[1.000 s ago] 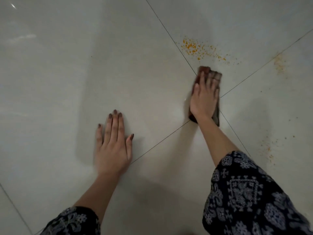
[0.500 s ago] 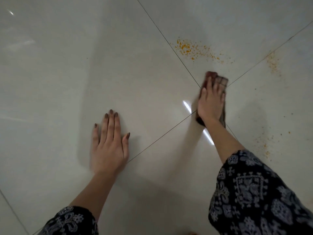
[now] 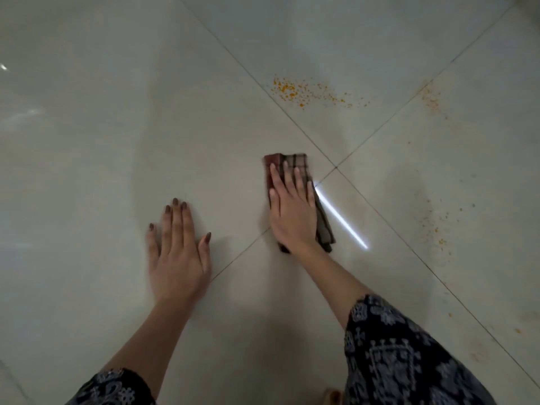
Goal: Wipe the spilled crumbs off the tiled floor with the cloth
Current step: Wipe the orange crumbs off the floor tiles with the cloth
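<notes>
The right hand [image 3: 293, 213] lies flat, fingers spread, pressing the folded checked cloth [image 3: 298, 166] onto the tiled floor [image 3: 102, 141] just left of a tile joint. Orange crumbs [image 3: 306, 93] lie well apart at 12 o'clock of the cloth, more crumbs at 3 o'clock. The left hand [image 3: 178, 252] rests flat, palm down, at 9 o'clock.

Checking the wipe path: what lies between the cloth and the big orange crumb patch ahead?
Head view: only bare tile and a grout line separate the cloth from the crumb patch.
</notes>
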